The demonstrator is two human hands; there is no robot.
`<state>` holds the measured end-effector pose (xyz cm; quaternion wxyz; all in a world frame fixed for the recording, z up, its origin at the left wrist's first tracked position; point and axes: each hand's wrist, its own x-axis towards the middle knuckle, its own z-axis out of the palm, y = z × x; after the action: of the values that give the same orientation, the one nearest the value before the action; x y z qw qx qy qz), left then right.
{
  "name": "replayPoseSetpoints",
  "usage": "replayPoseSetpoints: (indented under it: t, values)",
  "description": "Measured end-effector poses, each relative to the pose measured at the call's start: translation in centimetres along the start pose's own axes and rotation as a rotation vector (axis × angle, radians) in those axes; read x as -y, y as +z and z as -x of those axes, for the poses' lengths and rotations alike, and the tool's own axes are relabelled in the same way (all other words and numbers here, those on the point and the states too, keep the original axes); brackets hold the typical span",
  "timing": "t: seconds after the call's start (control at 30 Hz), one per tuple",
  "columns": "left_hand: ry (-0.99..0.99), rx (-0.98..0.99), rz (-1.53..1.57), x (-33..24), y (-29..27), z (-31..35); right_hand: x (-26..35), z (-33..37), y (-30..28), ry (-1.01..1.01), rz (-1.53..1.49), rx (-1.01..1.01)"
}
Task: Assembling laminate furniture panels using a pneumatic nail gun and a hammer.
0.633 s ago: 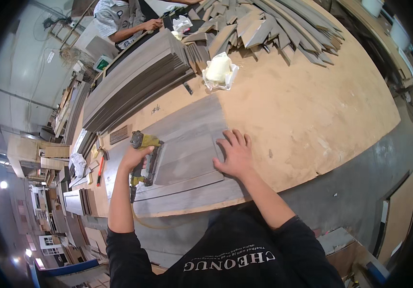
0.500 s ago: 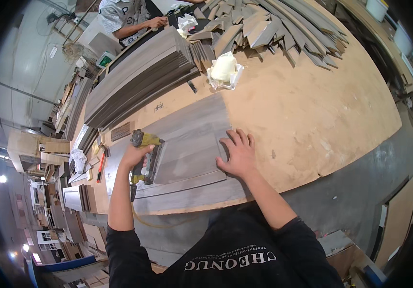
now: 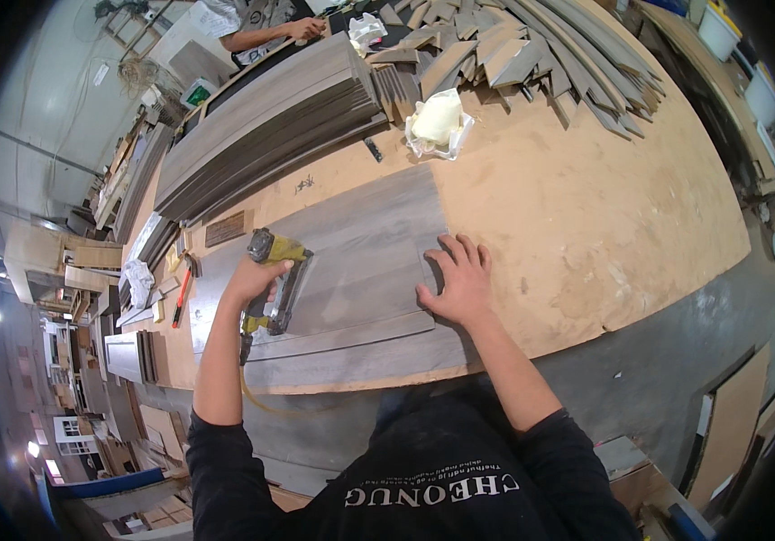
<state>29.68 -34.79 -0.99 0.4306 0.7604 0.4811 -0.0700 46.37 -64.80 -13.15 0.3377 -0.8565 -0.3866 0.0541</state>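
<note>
We look into a workshop crowded at the left of the frame with stacked boards, with lights glowing at lower left and grey floor to the right. Filling the middle is a broad tan worktable (image 3: 640, 216), scuffed toward its right half, its near edge bowed by the lens. A tall stack of grey boards (image 3: 270, 117) sits upper left of centre; beside it, at top centre to right, fans a heap of offcuts (image 3: 531, 63). At centre lies the grey panel (image 3: 365, 261), flat, its long axis running left to right and rising toward the right; we cannot tell whether it is one sheet or several layered pieces.

On the panel's left part we find a yellow-and-black nail gun (image 3: 291, 293), its head toward the right and its slim magazine slanting to lower left; whether its nose touches the panel we cannot tell. The left hand (image 3: 250, 281) is wrapped round its handle. Well apart to its right, the right hand (image 3: 464, 293) is spread, thumb and fingers apart, over the panel's right end, nearest that edge. Smaller still, we note a red-handled hammer (image 3: 183, 293) at left and a white wrapper (image 3: 440, 122) above centre.
</note>
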Motion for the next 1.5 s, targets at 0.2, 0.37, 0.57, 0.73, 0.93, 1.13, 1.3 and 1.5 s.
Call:
replayPoseSetpoints:
  t: [0.2, 0.37, 0.57, 0.73, 0.93, 1.13, 1.3, 1.5]
  values:
    - [0.106, 0.058, -0.099, -0.2, -1.0, 0.1, 0.7, -0.1, 0.2, -0.031, 0.042, -0.054]
    - [0.074, 0.121, 0.007, 4.5, -5.6, -0.1, 0.8, 0.0, 0.2, -0.017, 0.056, -0.026]
    - [0.111, 0.006, 0.062, 13.9, -13.9, 0.7, 6.1, -0.8, 2.6, 0.122, 0.254, -0.023]
    - [0.112, 0.078, -0.148, 14.5, -16.6, -0.2, 18.2, -5.6, 13.0, -0.190, 0.207, 0.160]
    - [0.141, 0.187, -0.206, 13.6, -16.9, -2.2, 24.5, -8.4, 20.4, -0.115, 0.152, 0.174]
    - [0.099, 0.258, -0.173, 13.3, -17.6, -3.0, 24.3, -8.3, 21.0, -0.098, 0.108, 0.058]
    - [0.135, 0.242, -0.253, 13.6, -18.1, -3.1, 24.8, -8.2, 21.3, -0.106, 0.125, 0.034]
    - [0.155, 0.220, -0.188, 15.2, -18.9, -3.3, 24.7, -8.2, 21.6, -0.110, 0.124, -0.004]
